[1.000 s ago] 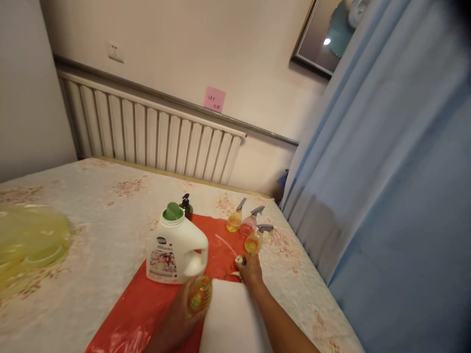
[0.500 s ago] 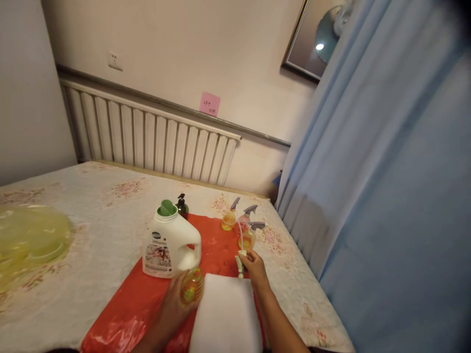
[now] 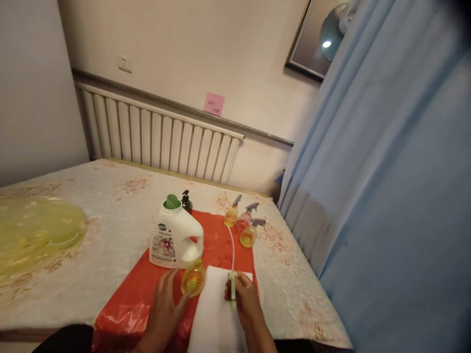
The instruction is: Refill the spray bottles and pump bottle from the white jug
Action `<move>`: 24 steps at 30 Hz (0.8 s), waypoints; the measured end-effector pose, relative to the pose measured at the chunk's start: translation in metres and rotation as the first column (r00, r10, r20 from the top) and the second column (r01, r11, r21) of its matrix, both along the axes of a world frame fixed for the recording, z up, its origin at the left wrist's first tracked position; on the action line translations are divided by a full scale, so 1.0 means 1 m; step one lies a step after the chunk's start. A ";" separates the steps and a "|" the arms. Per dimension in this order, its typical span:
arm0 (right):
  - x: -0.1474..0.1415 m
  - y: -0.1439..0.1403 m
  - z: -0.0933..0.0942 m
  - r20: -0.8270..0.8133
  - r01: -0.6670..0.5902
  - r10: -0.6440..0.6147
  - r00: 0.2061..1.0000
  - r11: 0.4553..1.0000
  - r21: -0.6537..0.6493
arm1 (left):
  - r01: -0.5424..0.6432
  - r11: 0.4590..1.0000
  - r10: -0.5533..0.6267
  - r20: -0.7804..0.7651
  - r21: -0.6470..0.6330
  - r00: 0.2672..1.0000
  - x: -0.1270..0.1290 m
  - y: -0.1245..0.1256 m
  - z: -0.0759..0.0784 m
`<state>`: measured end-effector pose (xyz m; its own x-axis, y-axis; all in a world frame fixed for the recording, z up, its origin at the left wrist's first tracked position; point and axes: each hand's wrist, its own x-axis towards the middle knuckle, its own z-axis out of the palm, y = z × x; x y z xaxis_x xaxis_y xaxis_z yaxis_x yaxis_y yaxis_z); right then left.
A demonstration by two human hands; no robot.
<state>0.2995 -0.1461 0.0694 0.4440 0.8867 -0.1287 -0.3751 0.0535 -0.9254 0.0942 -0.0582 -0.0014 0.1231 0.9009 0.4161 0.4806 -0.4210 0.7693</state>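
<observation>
My right hand (image 3: 247, 296) grips a pale green spray head (image 3: 232, 289) over the white cloth or pad (image 3: 217, 318); its thin clear tube (image 3: 231, 245) points away from me. Just left of the white pad stands a small yellow spray bottle body (image 3: 193, 278) without its top, some liquid inside. My left hand (image 3: 167, 299) is open beside this bottle, fingers apart, the thumb close to its lower side; whether it touches I cannot tell. Behind them is a white jug (image 3: 176, 235) with a green cap set into its mouth.
Three spray bottles with grey triggers, two yellow (image 3: 230, 215) and one pink (image 3: 243, 221), stand at the red sheet's (image 3: 125, 299) far right. A dark pump bottle (image 3: 186, 201) is behind the jug. A yellow translucent object (image 3: 40, 230) lies left on the flowered cover (image 3: 110, 230). A blue curtain (image 3: 368, 162) hangs right.
My left hand has loosened from the yellow bottle, which now stands by the white pad. My right hand has brought the spray head nearer and leftward, over the pad.
</observation>
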 end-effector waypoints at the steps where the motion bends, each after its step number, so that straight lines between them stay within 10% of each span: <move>1: -0.004 -0.002 0.001 -0.017 -0.001 0.001 1.000 1.000 0.001 | 0.057 0.998 -0.057 -0.003 0.003 0.998 -0.002 -0.010 0.000; 9: -0.042 -0.021 0.006 -0.168 -0.007 0.015 0.986 0.999 0.046 | 0.507 0.861 -0.504 -0.068 0.041 0.861 0.018 -0.073 0.016; 16: -0.057 -0.034 0.002 -0.278 -0.003 0.027 0.960 0.996 0.085 | 0.548 0.820 -0.524 -0.166 0.167 0.835 0.029 -0.080 0.045; 24: -0.064 -0.040 0.011 -0.164 -0.025 0.029 0.986 0.999 0.025 | 0.494 0.852 -0.444 -0.261 0.172 0.857 0.027 -0.084 0.043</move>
<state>0.2354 -0.1860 0.0803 0.3947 0.9015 -0.1774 -0.5234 0.0619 -0.8498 0.1211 -0.1424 0.0416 0.6114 0.5978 0.5185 0.3158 -0.7851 0.5329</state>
